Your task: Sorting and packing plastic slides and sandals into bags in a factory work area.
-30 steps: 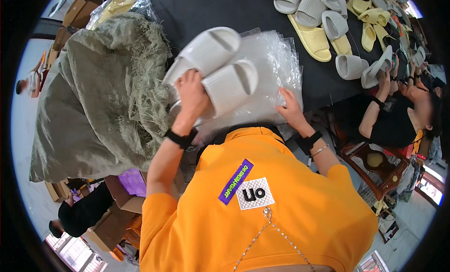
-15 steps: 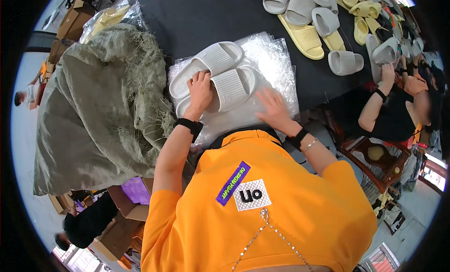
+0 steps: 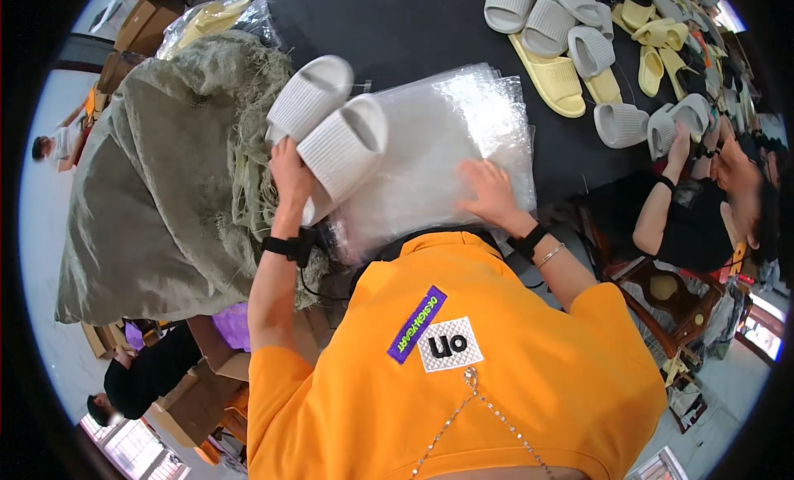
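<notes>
My left hand (image 3: 292, 178) grips a pair of light grey slide sandals (image 3: 339, 153) with ribbed straps, closed on their near left part. The slides hang tilted side by side over the left edge of a stack of clear plastic bags (image 3: 422, 141). Over the right part of that stack is my right hand (image 3: 492, 192), fingers apart and slightly blurred, with nothing held. It appears to rest on the top bag. Beyond my left hand lies a large grey-green woven sack (image 3: 165, 182) with frayed edges.
A dark table (image 3: 397, 25) carries loose grey slides (image 3: 550, 25) and yellow slides (image 3: 552, 79) at the far right. A co-worker (image 3: 686, 215) in black handles a grey slide there. A wooden chair (image 3: 662, 298) stands at right, cardboard boxes (image 3: 194, 397) at lower left.
My left hand has lifted the grey slides off the middle of the bags and moved them left, turning them. My right hand stays over the bags. The view has shifted slightly.
</notes>
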`<state>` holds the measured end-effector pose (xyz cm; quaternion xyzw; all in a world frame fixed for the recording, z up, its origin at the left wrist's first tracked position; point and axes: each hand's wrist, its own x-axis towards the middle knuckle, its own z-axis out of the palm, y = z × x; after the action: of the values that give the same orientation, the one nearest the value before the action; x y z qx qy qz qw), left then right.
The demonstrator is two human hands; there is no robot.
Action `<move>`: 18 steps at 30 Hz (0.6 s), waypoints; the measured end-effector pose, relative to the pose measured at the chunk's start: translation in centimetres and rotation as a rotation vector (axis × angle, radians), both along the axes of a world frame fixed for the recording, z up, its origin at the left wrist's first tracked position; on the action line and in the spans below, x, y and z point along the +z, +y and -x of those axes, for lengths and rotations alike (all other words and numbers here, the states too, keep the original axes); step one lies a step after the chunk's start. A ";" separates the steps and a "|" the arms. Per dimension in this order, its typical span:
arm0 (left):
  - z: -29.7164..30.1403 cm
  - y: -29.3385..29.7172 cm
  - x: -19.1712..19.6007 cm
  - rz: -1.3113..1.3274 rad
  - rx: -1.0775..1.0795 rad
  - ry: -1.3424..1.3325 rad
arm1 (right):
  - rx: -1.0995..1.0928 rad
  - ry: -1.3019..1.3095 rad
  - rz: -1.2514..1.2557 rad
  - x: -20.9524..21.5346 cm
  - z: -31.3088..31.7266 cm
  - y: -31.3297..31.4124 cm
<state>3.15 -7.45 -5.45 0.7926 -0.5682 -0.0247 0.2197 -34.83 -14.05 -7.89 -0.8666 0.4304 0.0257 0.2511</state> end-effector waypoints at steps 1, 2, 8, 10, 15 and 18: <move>1.9 -0.9 1.6 0.026 -0.032 -0.015 | -0.062 -0.039 -0.051 -0.4 -0.2 -0.6; 4.0 -1.3 2.8 0.054 -0.046 -0.036 | -0.123 -0.077 -0.100 -0.5 -0.4 -1.2; 11.4 -2.3 2.2 0.106 -0.268 -0.135 | -0.497 -0.905 -0.516 3.7 -0.2 -3.3; 13.5 -2.5 2.2 0.077 -0.331 -0.109 | -0.384 -0.862 -0.449 5.5 -0.2 -3.3; 16.9 -3.3 1.7 0.028 -0.578 0.061 | -0.273 -0.737 -0.582 3.0 1.4 -4.4; 16.4 -3.9 2.3 0.032 -0.705 0.360 | -0.405 -0.771 -0.608 1.7 3.2 -4.3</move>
<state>-13.20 -11.40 -3.15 0.5285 -0.7581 -0.2283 0.3062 -38.04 -18.37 -6.23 -0.6009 0.4386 -0.2202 0.6310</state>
